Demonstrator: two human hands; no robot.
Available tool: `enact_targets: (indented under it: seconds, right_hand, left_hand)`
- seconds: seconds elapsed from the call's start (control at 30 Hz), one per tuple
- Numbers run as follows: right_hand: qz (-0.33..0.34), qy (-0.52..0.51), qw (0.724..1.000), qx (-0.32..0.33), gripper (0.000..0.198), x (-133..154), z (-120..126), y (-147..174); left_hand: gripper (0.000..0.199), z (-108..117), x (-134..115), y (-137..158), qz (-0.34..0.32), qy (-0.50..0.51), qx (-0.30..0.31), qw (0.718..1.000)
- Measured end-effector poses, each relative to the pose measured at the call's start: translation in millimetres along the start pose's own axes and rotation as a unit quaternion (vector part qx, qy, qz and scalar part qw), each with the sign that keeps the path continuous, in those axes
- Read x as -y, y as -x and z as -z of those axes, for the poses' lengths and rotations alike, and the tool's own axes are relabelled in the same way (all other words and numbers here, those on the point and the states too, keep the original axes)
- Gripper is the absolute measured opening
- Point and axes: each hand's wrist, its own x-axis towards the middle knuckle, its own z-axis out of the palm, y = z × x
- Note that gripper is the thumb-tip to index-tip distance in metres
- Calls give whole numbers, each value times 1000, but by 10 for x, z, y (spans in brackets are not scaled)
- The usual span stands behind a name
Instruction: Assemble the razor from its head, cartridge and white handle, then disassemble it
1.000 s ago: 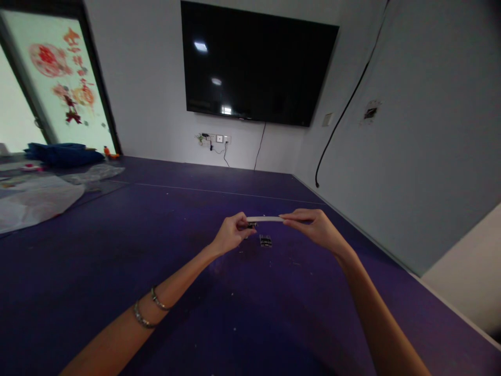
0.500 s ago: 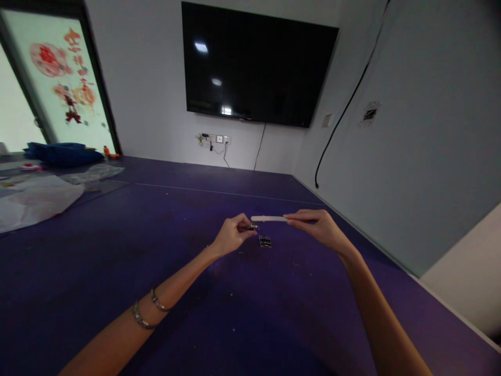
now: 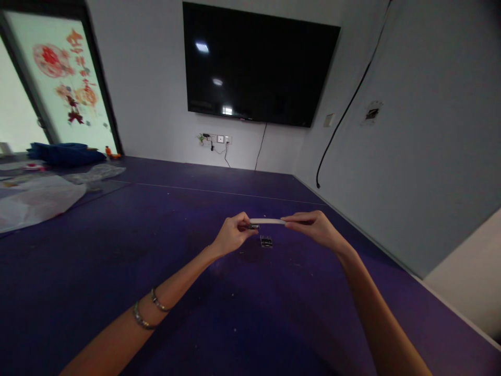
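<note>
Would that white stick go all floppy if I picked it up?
Probably not: the white stick looks nearly straight, so it seems fairly stiff, maybe slightly bendy. It's likely light too, since the right hand pinches just its end.

Dim light, bright door pane, television glare

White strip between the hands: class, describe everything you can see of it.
The white strip is narrow, plain and smooth-looking, perhaps plastic. It is held nearly level above the purple surface, its right end pinched by the right hand. Its other end is at the left hand, just above a small dark piece; contact there is unclear.
</note>
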Motion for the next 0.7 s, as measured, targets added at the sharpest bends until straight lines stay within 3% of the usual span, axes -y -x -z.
enact_targets:
  seconds: [0.13,0.27,0.43,0.6,0.7]
  right_hand:
    - [-11,2,1000,-26,24,3,9,6]
    - [1,-11,1000,5,25,24,7,11]
    - [-17,-4,999,-28,24,28,13,13]
    - [0,-11,1000,-1,25,14,20,11]
    - [-17,-6,999,-28,24,-21,32,7]
  left_hand:
    - [23,-1,-22,-2,1,-1,0,1000]
    - [23,4,-53,-1,3,4,2,1000]
    - [21,7,-66,1,5,12,0,1000]
    - [22,5,-37,-3,8,15,1,1000]
    - [20,6,-29,-4,16,21,-4,1000]
